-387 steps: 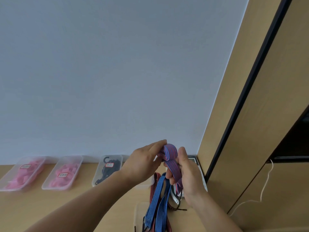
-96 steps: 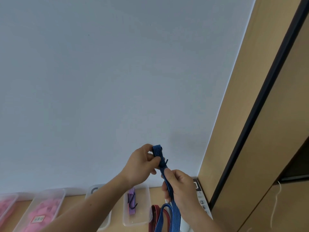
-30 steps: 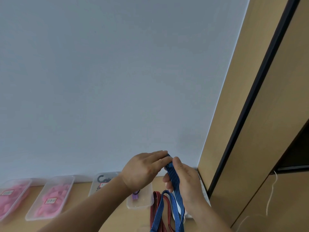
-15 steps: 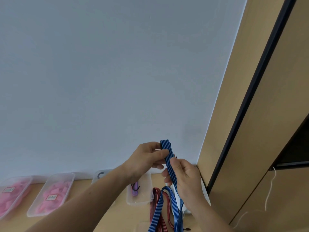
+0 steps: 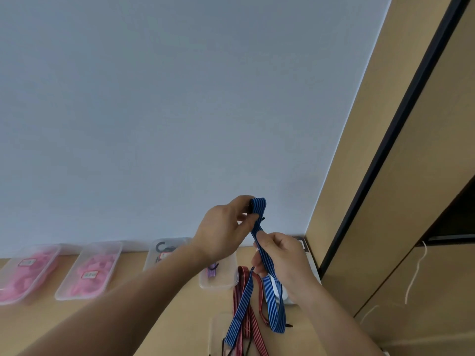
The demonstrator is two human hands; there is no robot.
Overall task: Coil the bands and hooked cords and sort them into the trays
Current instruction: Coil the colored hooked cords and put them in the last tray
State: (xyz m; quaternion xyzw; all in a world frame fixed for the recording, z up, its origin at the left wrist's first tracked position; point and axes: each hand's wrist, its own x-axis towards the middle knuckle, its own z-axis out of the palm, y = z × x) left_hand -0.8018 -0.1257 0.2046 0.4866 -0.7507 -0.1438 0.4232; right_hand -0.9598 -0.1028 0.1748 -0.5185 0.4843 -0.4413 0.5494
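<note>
left hand (image 5: 221, 232) pinching the folded top of the blue striped cord (image 5: 258, 206), right hand (image 5: 280, 258) gripping it just below, i see it held above the table (image 5: 132, 265), loop hanging onto red striped cords (image 5: 243, 278), purple cord (image 5: 212, 271) in clear tray (image 5: 221, 285) behind

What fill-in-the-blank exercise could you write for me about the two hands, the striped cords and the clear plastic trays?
1. The left hand and the right hand both hold a flat striped elastic cord coloured ____.
2. The left hand pinches its folded end ____ the right hand.
3. The leftmost clear plastic tray holds bands coloured ____.
4. On the wooden table lies a second striped cord, coloured ____.
Missing words: blue; above; pink; red.
</note>
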